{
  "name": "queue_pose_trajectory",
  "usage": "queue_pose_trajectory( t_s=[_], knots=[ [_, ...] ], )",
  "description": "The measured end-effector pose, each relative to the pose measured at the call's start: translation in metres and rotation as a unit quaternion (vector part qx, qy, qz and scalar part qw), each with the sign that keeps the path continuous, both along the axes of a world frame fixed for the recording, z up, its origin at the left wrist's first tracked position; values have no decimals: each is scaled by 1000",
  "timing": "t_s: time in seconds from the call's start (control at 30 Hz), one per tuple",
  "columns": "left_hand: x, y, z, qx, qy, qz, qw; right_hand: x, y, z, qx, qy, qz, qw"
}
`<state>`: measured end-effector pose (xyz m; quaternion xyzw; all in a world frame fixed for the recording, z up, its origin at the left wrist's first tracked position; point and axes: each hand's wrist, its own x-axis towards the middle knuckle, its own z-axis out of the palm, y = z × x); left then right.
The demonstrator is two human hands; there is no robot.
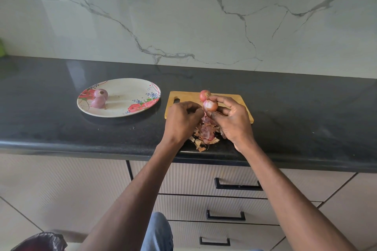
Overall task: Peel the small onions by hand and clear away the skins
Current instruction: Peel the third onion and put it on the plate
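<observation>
Right now my right hand (230, 120) holds the half-peeled onion (210, 105) in its fingers, above the near edge of the cutting board (234, 100). My left hand (181, 120) pinches a loose strip of skin hanging from it, fingers curled. I'd pull downward, steadily, so the strip drops onto the skins (205, 135) piled on the table (61, 128). One unpeeled onion (204, 94) waits just behind; two peeled onions (100, 98) sit on the plate (130, 96), far left.

Both forearms are bare to the lower frame edge, with no sleeve, watch or ring showing on the left hand (180, 121) or the right hand (232, 122), and below the countertop (61, 128) edge a knee appears in faded light-blue denim.
</observation>
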<state>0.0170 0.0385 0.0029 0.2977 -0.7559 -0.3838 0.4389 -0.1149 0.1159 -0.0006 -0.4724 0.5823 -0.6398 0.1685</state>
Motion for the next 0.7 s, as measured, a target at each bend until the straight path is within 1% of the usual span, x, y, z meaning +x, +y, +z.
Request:
queue_pose_trajectory(
  t_s=[0.1,0.2,0.37,0.47,0.57,0.63,0.7],
  knots=[
    [1,2,3,11,10,4,1000,0,1,1,5,-37,16,999],
    [1,2,3,49,32,14,998,2,4,5,-6,-69,34,997],
    [1,-4,1,86,40,53,994,-4,3,0,6,-94,22,995],
    [1,-4,1,89,31,56,994,-5,3,0,12,-119,54,991],
    [1,-4,-1,93,33,50,994,-4,4,3,-6,-173,92,981],
    [2,-4,-1,97,51,41,993,-5,5,4,-10,-195,124,973],
    [4,-2,2,129,101,7,986,-5,6,6,-16,-218,144,965]
  ],
)
